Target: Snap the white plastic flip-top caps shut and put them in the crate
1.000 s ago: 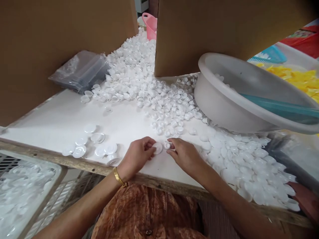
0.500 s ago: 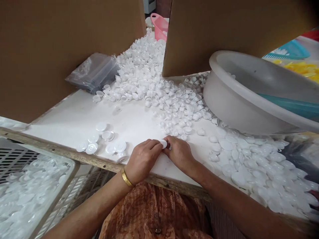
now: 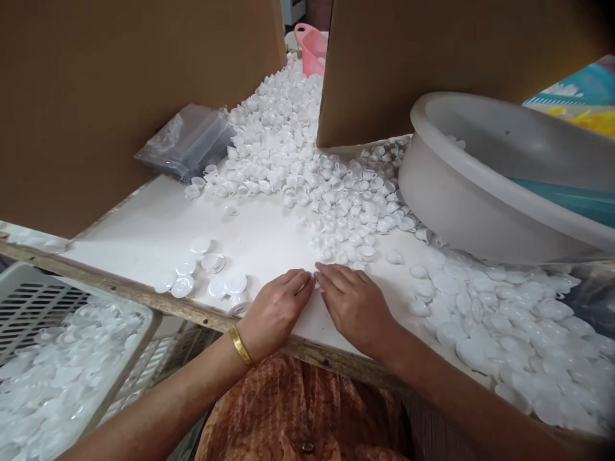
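My left hand [image 3: 276, 310] and my right hand [image 3: 355, 304] meet fingertip to fingertip on the white tabletop [image 3: 154, 224] near its front edge. Their fingers are curled down over a small white saucer and cup, which are almost fully hidden under them. A gold bangle sits on my left wrist. A few loose white saucers [image 3: 202, 275] lie just left of my left hand. A heap of tiny white cups [image 3: 288, 160] spreads behind my hands. A pile of white saucers [image 3: 494, 314] lies to the right of my right hand.
A large white basin [image 3: 461, 198] leans at the right with a teal item inside. Cardboard walls [image 3: 120, 83] stand behind, clear plastic bags [image 3: 192, 141] against the left one. A pink basket [image 3: 312, 48] shows beyond. A white crate [image 3: 43, 294] of assembled pieces sits below left.
The saucer in my left hand and the cup in my right came together. Both hands have now flattened over them on the table. The view shifted slightly left.
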